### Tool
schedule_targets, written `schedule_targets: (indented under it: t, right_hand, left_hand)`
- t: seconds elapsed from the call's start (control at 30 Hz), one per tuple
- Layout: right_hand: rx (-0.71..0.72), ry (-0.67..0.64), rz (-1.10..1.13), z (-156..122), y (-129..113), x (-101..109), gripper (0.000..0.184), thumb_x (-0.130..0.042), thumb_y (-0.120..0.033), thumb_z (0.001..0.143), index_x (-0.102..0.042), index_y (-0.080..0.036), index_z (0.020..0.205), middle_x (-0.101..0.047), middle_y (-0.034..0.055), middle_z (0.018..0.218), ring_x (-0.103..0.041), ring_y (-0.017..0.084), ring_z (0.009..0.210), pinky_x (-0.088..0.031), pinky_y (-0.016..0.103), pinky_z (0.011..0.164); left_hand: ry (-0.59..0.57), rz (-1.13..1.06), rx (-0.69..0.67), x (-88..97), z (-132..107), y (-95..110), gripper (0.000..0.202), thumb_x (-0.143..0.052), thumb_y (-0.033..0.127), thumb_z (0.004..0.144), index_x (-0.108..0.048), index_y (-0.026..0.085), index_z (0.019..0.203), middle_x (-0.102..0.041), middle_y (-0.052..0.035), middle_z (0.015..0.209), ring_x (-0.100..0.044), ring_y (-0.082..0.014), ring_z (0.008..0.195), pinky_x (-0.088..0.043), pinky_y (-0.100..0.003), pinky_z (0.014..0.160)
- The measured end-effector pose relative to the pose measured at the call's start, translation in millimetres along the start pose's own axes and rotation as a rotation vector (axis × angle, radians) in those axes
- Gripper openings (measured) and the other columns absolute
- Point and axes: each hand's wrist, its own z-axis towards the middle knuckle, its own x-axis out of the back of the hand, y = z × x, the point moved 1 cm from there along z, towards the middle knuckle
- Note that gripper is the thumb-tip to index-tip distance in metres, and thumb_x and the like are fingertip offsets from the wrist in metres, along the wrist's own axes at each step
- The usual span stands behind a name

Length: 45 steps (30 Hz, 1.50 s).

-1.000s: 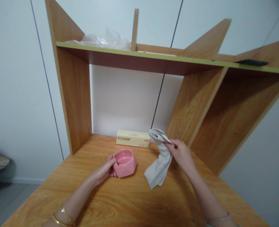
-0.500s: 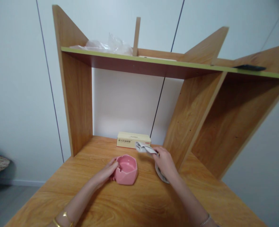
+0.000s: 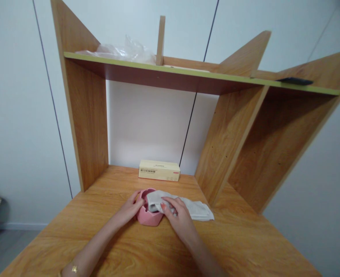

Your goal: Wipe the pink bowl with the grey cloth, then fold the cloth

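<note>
With the left hand (image 3: 129, 211) partly curled, gripping the left side of the pink faceted ashtray (image 3: 149, 220), thumb at the rim and fingers against the outer wall. With the right hand (image 3: 180, 219) half closed, pinching the pale grey cloth (image 3: 198, 210) between the thumb on the near side and the bent fingers above. Located between both hands: the ashtray, directly right of the left palm and just beyond and left of the right fingertips, on the desk (image 3: 129, 256). Inserted at the opening: the leading end of the cloth, partly covering the right part of the rim; depth of entry not determinable.

Made of smooth, slightly glossy pink material, with flat angular facets and a notch cut into the near rim. Contrasted by the soft, matte, folded cloth, with loose creases and a flat trailing end. Finished in wood grain: the desk.

Set upright, with the ashtray's mouth facing up. Aligned roughly left to right: the cloth's long axis, with the gathered end pointing left into the ashtray and the trailing end extending right, beneath and beyond the right fingers. Placed behind, apart from both: a cream cling-film box (image 3: 159, 171), lengthwise left to right.
</note>
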Motion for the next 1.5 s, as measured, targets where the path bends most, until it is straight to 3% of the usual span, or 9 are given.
schedule_targets:
  t: [0.13,0.2,0.3,0.4,0.53,0.8,0.9,1.27,1.5]
  right_hand:
    - [-0.068,0.101,0.122,-1.2,5.2,-9.3,0.028,-0.041,-0.040,0.082,-0.059,-0.019,0.079,-0.055,0.0000,0.065,-0.051,0.015,0.061,-0.040,0.025,0.058]
    - [-0.142,0.158,0.111,-2.4,9.4,-15.0,0.025,-0.049,-0.040,0.076,-0.054,-0.018,0.088,-0.051,-0.0035,0.060,-0.049,0.014,0.054,-0.039,0.024,0.052]
    - [-0.238,0.198,0.069,-4.7,16.1,-20.9,0.053,-0.059,-0.036,0.068,-0.041,-0.015,0.114,-0.057,-0.0008,0.070,-0.057,0.017,0.062,-0.043,0.026,0.057]
    - [-0.319,0.119,0.026,-5.3,22.7,-22.5,0.071,-0.059,-0.032,0.067,-0.029,-0.012,0.128,-0.062,0.0082,0.090,-0.060,0.022,0.083,-0.045,0.029,0.068]
    - [-0.369,-0.010,0.001,-4.8,28.3,-20.8,0.064,-0.053,-0.029,0.071,-0.033,-0.012,0.129,-0.062,0.0119,0.103,-0.058,0.024,0.097,-0.043,0.030,0.077]
    - [-0.345,0.091,-0.036,-7.3,29.9,-20.0,0.051,-0.041,-0.027,0.079,-0.037,-0.012,0.128,-0.059,0.0133,0.112,-0.056,0.023,0.102,-0.042,0.031,0.079]
    - [-0.331,0.104,-0.066,-8.2,30.3,-21.2,0.052,-0.041,-0.029,0.079,-0.035,-0.013,0.129,-0.062,0.0127,0.104,-0.060,0.024,0.094,-0.044,0.031,0.073]
    - [-0.304,0.211,-0.299,-0.5,17.6,-8.2,0.066,-0.049,-0.036,0.077,-0.025,-0.012,0.134,-0.062,0.0035,0.062,-0.061,0.024,0.058,-0.041,0.028,0.053]
    - [-0.079,0.240,-0.302,-5.6,8.2,-2.1,0.065,-0.049,-0.029,0.077,-0.022,-0.016,0.135,-0.063,0.0074,0.087,-0.060,0.023,0.078,-0.044,0.030,0.065]
  left_hand:
    - [0.023,0.137,-0.171,-4.8,-5.2,11.7,0.044,-0.051,0.029,0.074,-0.052,0.015,0.115,-0.056,-0.0090,0.119,-0.049,-0.0232,0.111,-0.034,-0.035,0.097]
    - [0.042,0.220,-0.180,-7.9,-9.2,16.1,0.048,-0.051,0.030,0.075,-0.048,0.015,0.120,-0.053,-0.0099,0.122,-0.049,-0.0240,0.112,-0.034,-0.037,0.098]
    - [0.077,0.329,-0.211,-12.6,-15.1,21.5,0.049,-0.052,0.032,0.076,-0.047,0.015,0.121,-0.053,-0.0106,0.122,-0.049,-0.0247,0.111,-0.036,-0.038,0.097]
    - [0.057,0.401,-0.295,-18.7,-21.3,28.2,0.047,-0.054,0.033,0.075,-0.048,0.018,0.120,-0.054,-0.0089,0.121,-0.050,-0.0240,0.110,-0.037,-0.036,0.095]
    - [0.017,0.464,-0.372,-26.5,-27.8,34.7,0.051,-0.055,0.036,0.076,-0.044,0.020,0.123,-0.054,-0.0082,0.119,-0.051,-0.0235,0.108,-0.037,-0.036,0.095]
    - [-0.012,0.312,-0.269,-33.3,-27.5,13.7,0.092,-0.068,0.042,0.064,-0.017,0.015,0.136,-0.036,-0.0160,0.134,-0.039,-0.0285,0.120,-0.032,-0.039,0.099]
    - [-0.009,0.264,-0.243,-38.2,-28.2,8.7,0.087,-0.062,0.037,0.071,-0.011,0.016,0.137,-0.035,-0.0146,0.135,-0.041,-0.0258,0.119,-0.033,-0.037,0.099]
    - [0.050,0.519,-0.201,-35.8,-29.5,25.6,0.078,-0.056,0.024,0.066,-0.021,0.019,0.137,-0.051,-0.0117,0.123,-0.051,-0.0290,0.107,-0.039,-0.038,0.090]
    - [-0.061,0.560,-0.305,-27.5,-36.6,41.4,0.079,-0.056,0.020,0.061,-0.028,0.025,0.135,-0.055,-0.0057,0.120,-0.055,-0.0269,0.101,-0.040,-0.035,0.088]
